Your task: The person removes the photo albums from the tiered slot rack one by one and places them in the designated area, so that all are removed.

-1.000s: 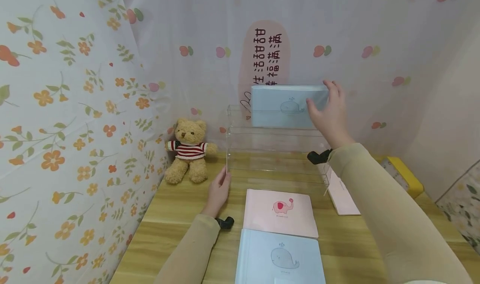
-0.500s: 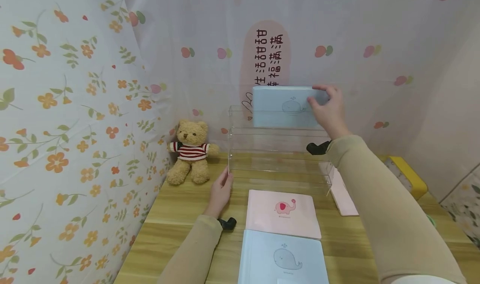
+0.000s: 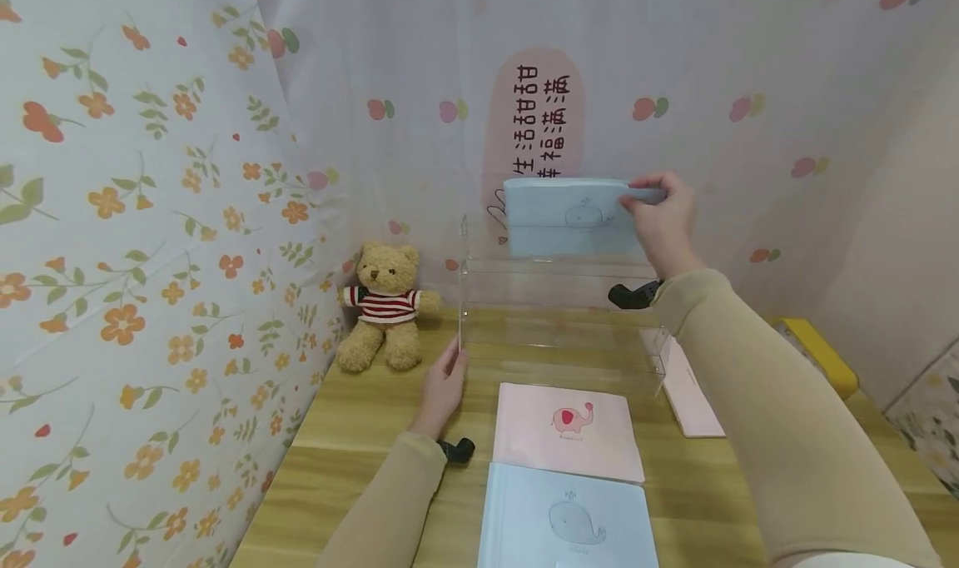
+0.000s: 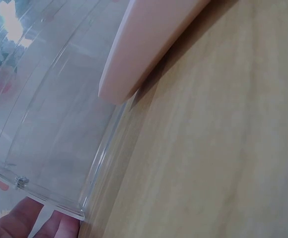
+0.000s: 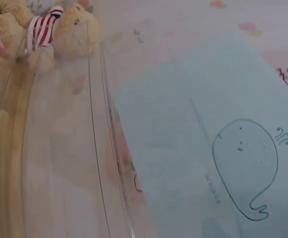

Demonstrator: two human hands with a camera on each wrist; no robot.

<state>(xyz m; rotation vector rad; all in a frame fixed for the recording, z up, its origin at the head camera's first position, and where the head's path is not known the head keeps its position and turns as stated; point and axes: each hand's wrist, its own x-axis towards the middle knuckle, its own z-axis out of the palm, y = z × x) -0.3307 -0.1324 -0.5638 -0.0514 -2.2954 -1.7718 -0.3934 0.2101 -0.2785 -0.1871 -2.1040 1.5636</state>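
Observation:
A clear acrylic tiered rack [image 3: 462, 301] stands on the wooden table. My left hand [image 3: 440, 391] grips the rack's left side panel low down; in the left wrist view its fingers [image 4: 22, 215] are behind the panel's edge and the thumb is in front. A pale blue whale notebook [image 3: 543, 210] leans upright at the rack's top tier, its lower part behind the clear front lip. My right hand [image 3: 668, 222] pinches its upper right corner between thumb and fingers. The right wrist view shows the whale cover [image 5: 183, 129] close up, with that hand out of sight.
A pink elephant notebook [image 3: 528, 435] and another blue whale notebook [image 3: 517, 514] lie flat before the rack. Another pink notebook [image 3: 693, 397] lies at right, near a yellow object [image 3: 820, 356]. A teddy bear [image 3: 384, 301] sits left of the rack.
My right fingers have slid in along the notebook's top edge and now pinch its corner. The notebook's top tips slightly. My left hand keeps its grip on the rack; the head view shifts slightly.

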